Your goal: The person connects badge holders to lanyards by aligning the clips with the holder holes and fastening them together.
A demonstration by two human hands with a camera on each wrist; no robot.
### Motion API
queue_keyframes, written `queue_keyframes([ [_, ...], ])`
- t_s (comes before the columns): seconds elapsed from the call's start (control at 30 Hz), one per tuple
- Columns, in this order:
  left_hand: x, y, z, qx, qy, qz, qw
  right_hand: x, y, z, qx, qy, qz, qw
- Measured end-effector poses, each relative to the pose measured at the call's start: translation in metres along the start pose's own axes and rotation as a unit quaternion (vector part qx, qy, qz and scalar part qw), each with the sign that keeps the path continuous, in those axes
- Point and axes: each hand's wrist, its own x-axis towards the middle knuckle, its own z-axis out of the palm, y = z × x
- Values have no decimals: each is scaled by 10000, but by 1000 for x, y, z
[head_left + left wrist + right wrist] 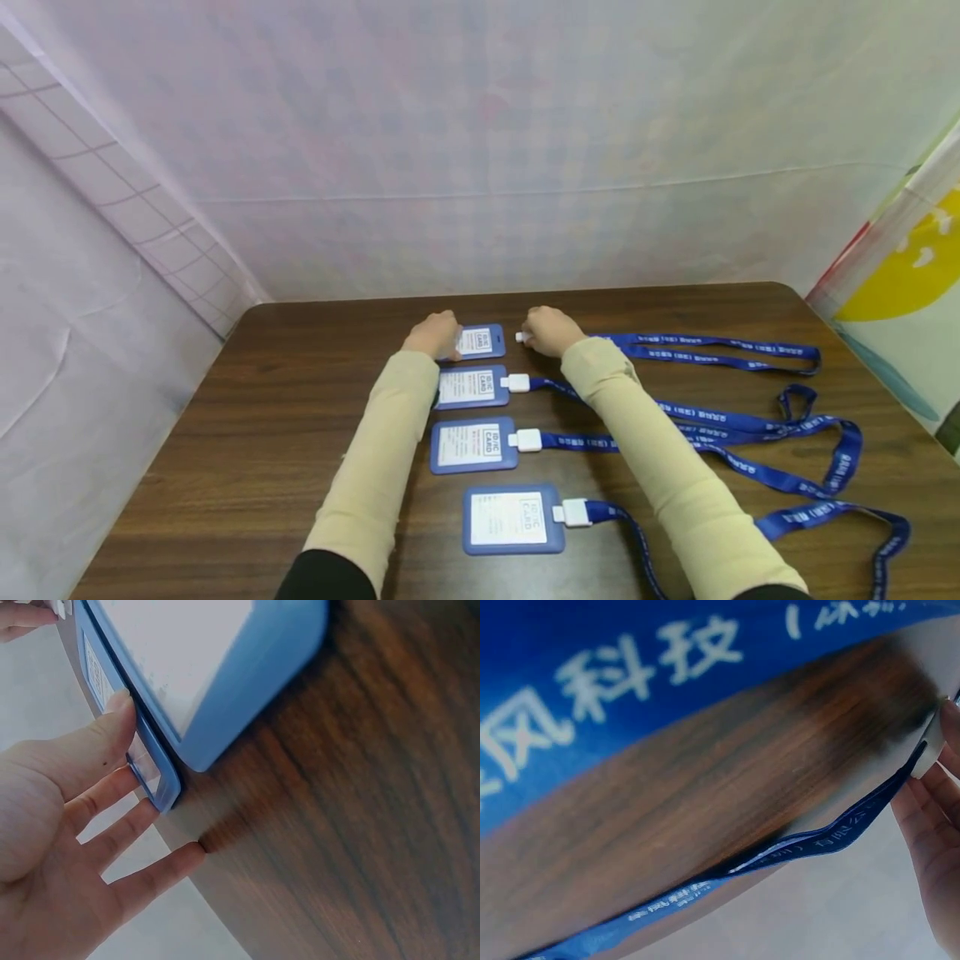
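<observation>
At the far row, my left hand (433, 335) pinches the left end of a blue ID card holder (491, 343). In the left wrist view, the thumb (118, 712) lies on one long edge of that holder and fingers are on the other. My right hand (551, 331) holds the white plastic clip (928, 756) of a blue lanyard (720, 340), whose printed strap runs off to the right. A small gap separates the clip's tip from the card holder's slotted end.
Nearer me lie three blue card holders, the second (468, 387), third (474, 444) and nearest (513, 520), each joined to a white clip and blue lanyard. Their straps (795, 479) overlap in loops on the right of the brown wooden table (247, 467). White sheeting (480, 242) hangs behind.
</observation>
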Motion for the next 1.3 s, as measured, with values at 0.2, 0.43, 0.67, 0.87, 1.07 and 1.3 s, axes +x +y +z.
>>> queue_keyframes([
  [0.2, 1, 0, 1, 4, 32, 17, 10000, 3, 1, 3, -57, 121, -112, 9998],
  [0.43, 1, 1, 1, 12, 55, 32, 10000, 4, -3, 1, 0, 99, -62, 9999],
  [0.67, 1, 2, 1, 45, 43, 28, 10000, 5, -5, 3, -15, 120, -137, 9998],
  [0.87, 1, 2, 1, 62, 36, 21, 10000, 5, -5, 3, -38, 147, -192, 9997],
  [1.07, 0, 2, 0, 77, 44, 49, 9999, 4, -6, 2, -34, 251, -247, 9994],
  [1.3, 0, 3, -1, 213, 65, 141, 9997, 4, -9, 1, -64, 241, -309, 9992],
])
